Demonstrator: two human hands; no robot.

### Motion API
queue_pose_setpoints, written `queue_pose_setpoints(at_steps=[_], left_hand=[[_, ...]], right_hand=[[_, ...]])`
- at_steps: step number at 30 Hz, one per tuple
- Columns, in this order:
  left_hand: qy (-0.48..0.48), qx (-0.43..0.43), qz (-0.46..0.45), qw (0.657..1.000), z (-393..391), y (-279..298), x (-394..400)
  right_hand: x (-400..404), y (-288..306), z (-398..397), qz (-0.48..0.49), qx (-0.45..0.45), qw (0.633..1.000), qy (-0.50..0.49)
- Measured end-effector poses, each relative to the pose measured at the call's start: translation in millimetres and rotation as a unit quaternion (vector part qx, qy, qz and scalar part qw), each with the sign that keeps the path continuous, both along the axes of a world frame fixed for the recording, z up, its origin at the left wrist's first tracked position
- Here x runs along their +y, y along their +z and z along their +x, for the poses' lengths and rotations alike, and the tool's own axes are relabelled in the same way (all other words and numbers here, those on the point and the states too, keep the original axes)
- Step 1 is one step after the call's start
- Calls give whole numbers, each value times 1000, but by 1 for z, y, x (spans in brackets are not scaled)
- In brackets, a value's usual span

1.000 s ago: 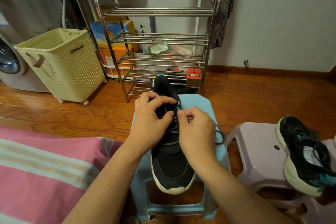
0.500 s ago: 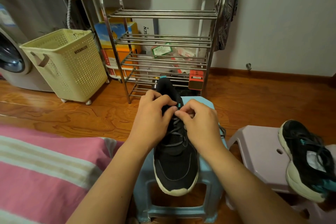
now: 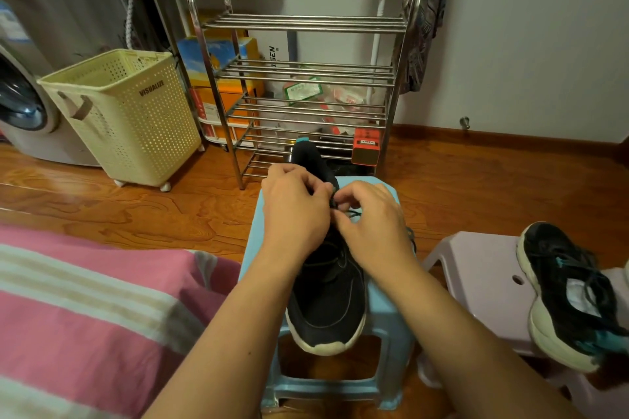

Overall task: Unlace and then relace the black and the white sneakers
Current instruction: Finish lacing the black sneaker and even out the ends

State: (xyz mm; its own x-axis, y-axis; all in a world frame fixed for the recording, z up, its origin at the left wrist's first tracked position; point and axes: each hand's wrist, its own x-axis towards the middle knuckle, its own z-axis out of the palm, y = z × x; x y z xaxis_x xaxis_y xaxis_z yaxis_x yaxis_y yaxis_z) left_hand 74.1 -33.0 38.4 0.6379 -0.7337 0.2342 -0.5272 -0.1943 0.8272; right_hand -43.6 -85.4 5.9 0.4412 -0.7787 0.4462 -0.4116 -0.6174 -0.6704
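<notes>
A black sneaker with a white sole (image 3: 328, 299) stands on a light blue stool (image 3: 388, 313), toe toward me. My left hand (image 3: 294, 211) and my right hand (image 3: 369, 218) meet over its upper eyelets. Both pinch the dark lace (image 3: 335, 203) between fingertips near the tongue. A loose lace end (image 3: 354, 213) pokes out under my right fingers. The second black sneaker (image 3: 565, 296) lies on a pale purple stool (image 3: 476, 279) at the right, its laces loose. The eyelets themselves are hidden by my hands.
A steel shoe rack (image 3: 299, 95) stands right behind the blue stool. A cream laundry basket (image 3: 126, 116) and a washing machine (image 3: 23, 105) are at the left. A pink striped bedcover (image 3: 85, 316) fills the near left. Wooden floor (image 3: 476, 180) lies between stools and wall.
My two hands have drawn closer together and shifted up the shoe toward its collar. The right fingers now pinch the lace beside the left fingertips.
</notes>
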Motion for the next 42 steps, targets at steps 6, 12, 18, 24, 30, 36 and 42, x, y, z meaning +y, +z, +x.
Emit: queue_pose_setpoints(at_steps=[6, 12, 18, 24, 30, 36, 42], left_hand=[[93, 77, -226, 966, 48, 45, 13], [257, 260, -472, 803, 167, 98, 39], [160, 139, -91, 973, 152, 64, 31], [-195, -287, 71, 935, 75, 25, 31], [-181, -292, 87, 935, 71, 44, 27], [-136, -183, 40, 973, 81, 70, 31], [115, -149, 14, 982, 113, 60, 46]], right_hand=[[-7, 2, -17, 54, 100, 994, 4], [-5, 3, -21, 70, 112, 991, 5], [-3, -4, -27, 159, 27, 987, 21], [-5, -4, -35, 177, 10, 982, 65], [-3, -14, -32, 143, 65, 986, 64], [-9, -19, -34, 105, 131, 986, 17], [-3, -14, -34, 114, 131, 984, 37]])
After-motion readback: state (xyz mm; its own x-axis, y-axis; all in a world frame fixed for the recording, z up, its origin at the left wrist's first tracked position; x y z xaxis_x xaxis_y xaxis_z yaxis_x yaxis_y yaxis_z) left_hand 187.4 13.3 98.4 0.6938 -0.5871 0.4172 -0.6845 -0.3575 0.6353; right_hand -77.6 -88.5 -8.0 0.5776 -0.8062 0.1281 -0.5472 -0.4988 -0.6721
